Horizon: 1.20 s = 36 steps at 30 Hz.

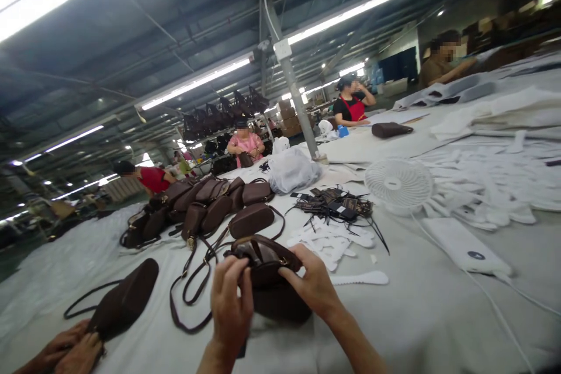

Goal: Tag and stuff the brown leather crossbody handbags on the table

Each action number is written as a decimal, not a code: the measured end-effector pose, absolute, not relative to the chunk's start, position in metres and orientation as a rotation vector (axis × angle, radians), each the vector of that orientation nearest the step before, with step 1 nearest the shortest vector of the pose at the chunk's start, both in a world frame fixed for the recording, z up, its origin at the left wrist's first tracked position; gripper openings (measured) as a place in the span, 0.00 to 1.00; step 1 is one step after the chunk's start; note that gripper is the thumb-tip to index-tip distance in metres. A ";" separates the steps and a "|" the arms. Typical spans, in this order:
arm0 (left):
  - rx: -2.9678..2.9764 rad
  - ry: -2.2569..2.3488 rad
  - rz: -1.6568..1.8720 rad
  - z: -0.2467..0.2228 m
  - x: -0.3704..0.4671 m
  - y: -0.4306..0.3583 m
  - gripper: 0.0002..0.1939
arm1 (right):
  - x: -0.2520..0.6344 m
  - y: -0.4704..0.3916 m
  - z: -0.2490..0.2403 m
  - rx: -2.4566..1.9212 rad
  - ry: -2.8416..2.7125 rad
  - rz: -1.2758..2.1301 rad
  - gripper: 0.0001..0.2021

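A dark brown handbag stands tilted on the table in front of me, its top opened up. My left hand is closed on the near left side of the opening, fingers bent over the rim; whether something small is pinched there I cannot make out. My right hand grips the right rim, thumb on the near side and fingers behind. Around the bag lie a brown strap on the left and a white toothed plastic strip on the right.
A pile of brown bags lies beyond, beside black tags with cords and white cut-out pieces. A white fan and power bank with cables sit right. At lower left, a co-worker's hands hold another bag.
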<state>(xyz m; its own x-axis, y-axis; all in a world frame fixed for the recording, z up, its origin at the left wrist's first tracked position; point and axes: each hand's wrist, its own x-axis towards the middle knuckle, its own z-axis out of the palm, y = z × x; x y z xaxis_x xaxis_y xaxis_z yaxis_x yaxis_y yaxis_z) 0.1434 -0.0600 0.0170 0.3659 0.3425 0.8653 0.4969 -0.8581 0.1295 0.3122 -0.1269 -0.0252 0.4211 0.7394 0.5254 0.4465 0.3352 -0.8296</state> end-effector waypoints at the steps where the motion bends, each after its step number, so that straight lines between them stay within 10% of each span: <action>1: -2.570 -0.649 -1.376 0.015 0.147 -0.069 0.15 | 0.312 -0.129 -0.023 -1.270 -1.223 0.251 0.04; 11: -2.816 -0.647 -1.094 0.010 0.178 -0.091 0.14 | 0.301 -0.146 -0.026 -1.253 -1.058 0.267 0.08; 23: -2.665 -0.745 -1.338 -0.002 0.169 -0.087 0.11 | 0.315 -0.160 -0.036 -0.863 -1.256 0.864 0.46; 36: -2.926 -0.909 -1.672 -0.001 0.172 -0.089 0.12 | 0.282 -0.111 -0.076 -1.257 -1.271 0.195 0.09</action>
<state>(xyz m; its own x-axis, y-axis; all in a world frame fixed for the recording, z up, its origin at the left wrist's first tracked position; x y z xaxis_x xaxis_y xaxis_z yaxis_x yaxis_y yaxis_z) 0.1721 -0.0894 -0.0005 0.4235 0.5871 0.6899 0.2594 -0.8082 0.5286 0.2820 -0.1109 -0.0761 0.3733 0.7110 0.5959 0.5002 0.3867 -0.7747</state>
